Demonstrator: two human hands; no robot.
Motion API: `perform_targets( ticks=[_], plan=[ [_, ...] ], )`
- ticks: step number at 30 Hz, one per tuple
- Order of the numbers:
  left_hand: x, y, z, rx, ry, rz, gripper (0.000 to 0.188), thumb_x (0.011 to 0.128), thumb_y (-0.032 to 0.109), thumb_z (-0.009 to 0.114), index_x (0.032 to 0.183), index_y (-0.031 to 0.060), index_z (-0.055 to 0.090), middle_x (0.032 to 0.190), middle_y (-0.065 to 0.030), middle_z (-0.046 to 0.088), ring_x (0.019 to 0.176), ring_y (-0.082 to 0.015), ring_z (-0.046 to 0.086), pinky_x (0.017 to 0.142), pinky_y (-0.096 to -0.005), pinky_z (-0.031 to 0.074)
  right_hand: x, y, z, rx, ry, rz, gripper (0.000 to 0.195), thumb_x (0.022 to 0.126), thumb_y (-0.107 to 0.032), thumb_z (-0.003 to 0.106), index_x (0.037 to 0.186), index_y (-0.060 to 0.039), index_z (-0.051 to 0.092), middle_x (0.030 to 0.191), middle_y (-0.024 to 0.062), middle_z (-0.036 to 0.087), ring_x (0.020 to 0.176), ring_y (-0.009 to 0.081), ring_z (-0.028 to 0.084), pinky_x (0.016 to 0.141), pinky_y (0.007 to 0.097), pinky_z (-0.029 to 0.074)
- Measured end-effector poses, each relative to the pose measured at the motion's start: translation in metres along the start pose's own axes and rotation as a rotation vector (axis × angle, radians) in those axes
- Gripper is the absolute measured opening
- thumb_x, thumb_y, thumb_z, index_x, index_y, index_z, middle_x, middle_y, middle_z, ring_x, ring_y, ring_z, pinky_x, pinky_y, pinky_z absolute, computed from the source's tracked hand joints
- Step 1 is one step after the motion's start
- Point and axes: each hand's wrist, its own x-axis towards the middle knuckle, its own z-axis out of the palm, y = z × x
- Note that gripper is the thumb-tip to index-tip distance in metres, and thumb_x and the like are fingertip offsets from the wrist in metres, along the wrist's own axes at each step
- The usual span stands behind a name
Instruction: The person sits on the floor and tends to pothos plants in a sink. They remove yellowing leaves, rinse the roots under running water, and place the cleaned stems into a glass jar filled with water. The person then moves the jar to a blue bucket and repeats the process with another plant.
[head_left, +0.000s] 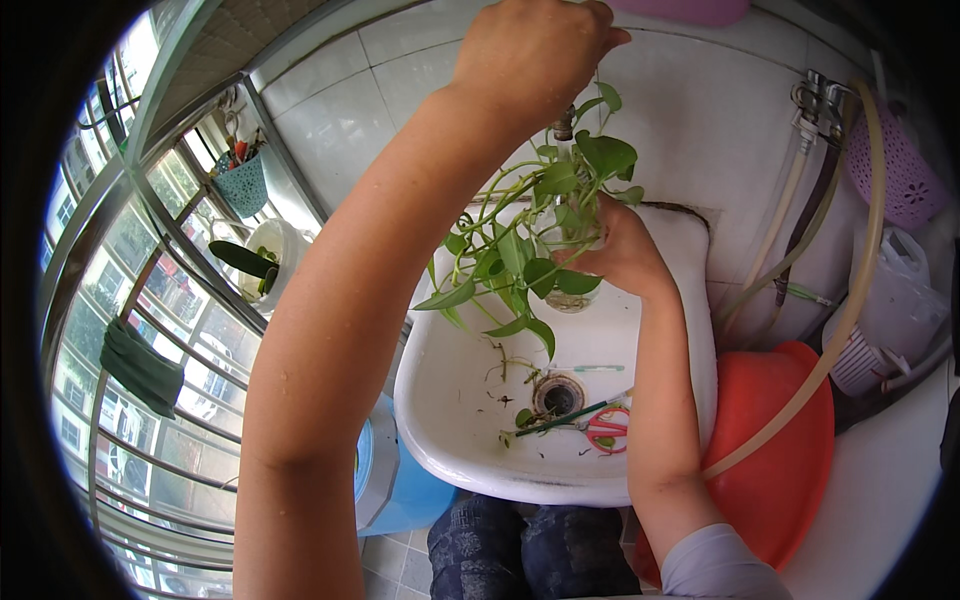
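Note:
My right hand (626, 244) is wrapped around a clear glass vase (571, 300) with water in it, held over a white ceramic sink (450, 390). Leafy green pothos stems (517, 255) rise from the vase and trail over its left side. Directly above stands a metal faucet (562, 126), partly behind my left wrist. My left hand (536, 56) is raised at the top of the view with fingers curled; whether they grip anything is hidden. Near the sink's drain (559, 395) lie red-handled scissors (606, 430), a dark green stick-like tool (562, 420) and plant scraps (504, 364).
A red plastic basin (772, 450) leans right of the sink, crossed by a beige hose (840, 360). Wall valves (817, 105) and a purple basket (896, 169) are farther right. On the left are a barred window (172, 360), a white pot (285, 262) and a blue bucket (412, 472).

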Motion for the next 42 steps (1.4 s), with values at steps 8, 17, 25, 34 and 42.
perform_targets(
  ticks=[8,17,25,34,42],
  plan=[
    [0.001,0.0,0.002,0.014,0.003,0.003,0.03,0.095,0.03,0.05,0.085,0.0024,0.058,0.065,-0.0165,0.063,0.063,-0.0359,0.063,0.057,-0.0452,0.049,0.0,0.001,0.0,-0.02,0.008,0.023,0.059,0.065,-0.002,0.076,0.12,-0.002,0.055,0.105,0.0023,0.062,0.095,0.0127,0.055,0.09,0.0284,0.043],
    [0.001,0.001,0.003,0.038,0.009,-0.004,0.03,0.094,0.031,0.051,0.085,0.0032,0.057,0.064,-0.0159,0.062,0.062,-0.0361,0.063,0.056,-0.0458,0.049,0.001,0.004,-0.001,-0.027,0.015,0.042,0.059,0.063,-0.006,0.077,0.118,-0.0018,0.056,0.106,0.0046,0.063,0.098,0.0141,0.056,0.093,0.0293,0.042],
    [-0.002,0.001,0.001,0.006,0.026,0.002,0.029,0.095,0.03,0.05,0.086,0.0036,0.057,0.062,-0.0155,0.061,0.06,-0.0364,0.062,0.057,-0.0472,0.048,0.0,-0.002,-0.001,-0.059,0.021,0.08,0.059,0.061,-0.011,0.079,0.114,-0.0018,0.058,0.105,0.0054,0.064,0.099,0.0154,0.057,0.093,0.0299,0.042],
    [-0.001,0.001,0.003,0.01,0.014,0.005,0.027,0.094,0.029,0.051,0.085,0.0041,0.056,0.063,-0.0162,0.061,0.061,-0.0371,0.061,0.057,-0.0473,0.048,0.002,0.002,0.0,-0.025,0.076,0.062,0.065,0.054,-0.026,0.084,0.109,-0.0004,0.06,0.101,0.015,0.067,0.095,0.0266,0.062,0.088,0.0346,0.046],
    [-0.001,0.002,0.004,0.049,-0.012,-0.066,0.025,0.093,0.029,0.052,0.092,0.0049,0.058,0.069,-0.0185,0.063,0.068,-0.0388,0.062,0.062,-0.0487,0.048,-0.001,-0.008,-0.001,-0.101,0.075,0.072,0.069,0.054,-0.032,0.085,0.109,0.0011,0.06,0.103,0.0173,0.066,0.098,0.0297,0.063,0.087,0.0365,0.048]
  ],
)
